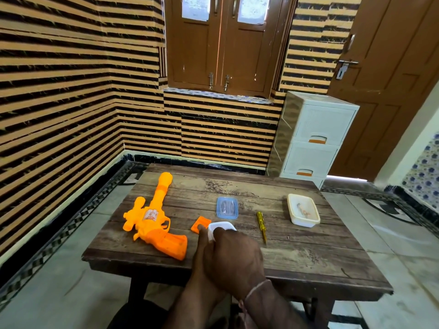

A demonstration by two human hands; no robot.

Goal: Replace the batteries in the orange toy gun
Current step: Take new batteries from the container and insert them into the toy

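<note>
Room: walls papered in tan and black stripes, a brown shuttered window, a brown door at right, and a white drawer unit point(316, 136) standing behind the table.
Surface: a low wooden table point(297, 252) with a worn plank top.
Orange toy gun point(154, 222): lies flat on the table's left part, barrel toward the wall, grip toward the near edge.
Battery cover point(200, 224): a small orange plate lying just right of the gun's grip.
White container point(219, 227): sits at mid-table, partly hidden by the hands.
Right hand point(234, 257): laid over the near side of the white container, fingers curled down; whether they grip it cannot be told.
Left hand point(202, 252): mostly hidden beneath the right; one fingertip point(202, 227) reaches between the cover and the container; its grasp cannot be told.
Blue lid point(227, 207): lies flat beyond the container.
Yellow screwdriver point(261, 225): lies right of the container, tip toward the near edge.
Lidless tub point(303, 210): stands at the right, holding small indistinct items.
</note>
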